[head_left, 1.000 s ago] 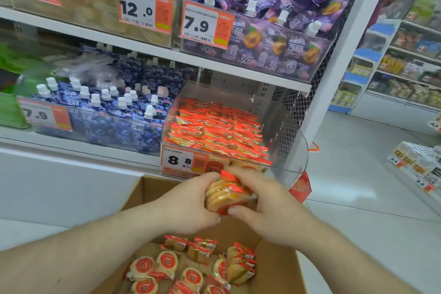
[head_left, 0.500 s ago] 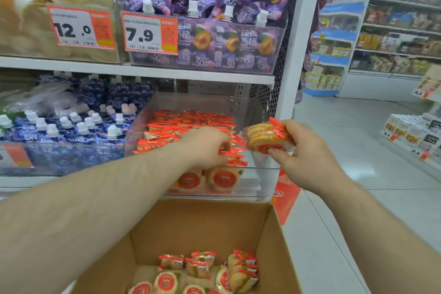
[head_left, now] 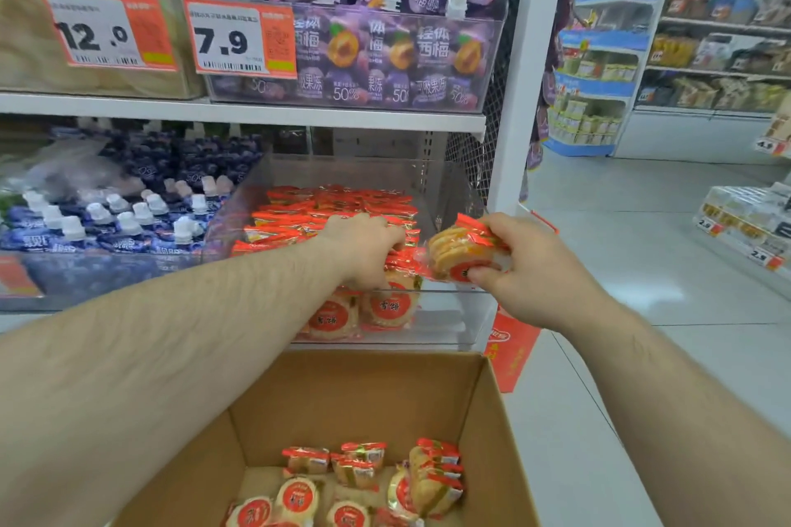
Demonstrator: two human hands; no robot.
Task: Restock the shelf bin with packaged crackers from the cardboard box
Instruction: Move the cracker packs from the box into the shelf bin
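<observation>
Clear acrylic walls frame the shelf bin (head_left: pixel 445 312) at the centre of my view, already stacked with red-edged packaged crackers (head_left: pixel 342 205). My left hand (head_left: pixel 364 248) reaches over the bin's front rim from the lower left, knuckles up, fingers curled down onto the front packs; the fingertips are hidden, so I cannot tell whether they pinch a pack or just press on it. Just right of it, my right hand (head_left: pixel 526 265) holds a small bundle of cracker packs (head_left: pixel 462 252) above the bin's front right corner, thumb underneath and fingers curled over the top. At the bottom centre of the frame sits the open brown cardboard box (head_left: pixel 364 389), with a few more round cracker packs (head_left: pixel 368 483) loose on its floor. Purple spouted drink pouches (head_left: pixel 385 51) fill the bin at the upper centre.
</observation>
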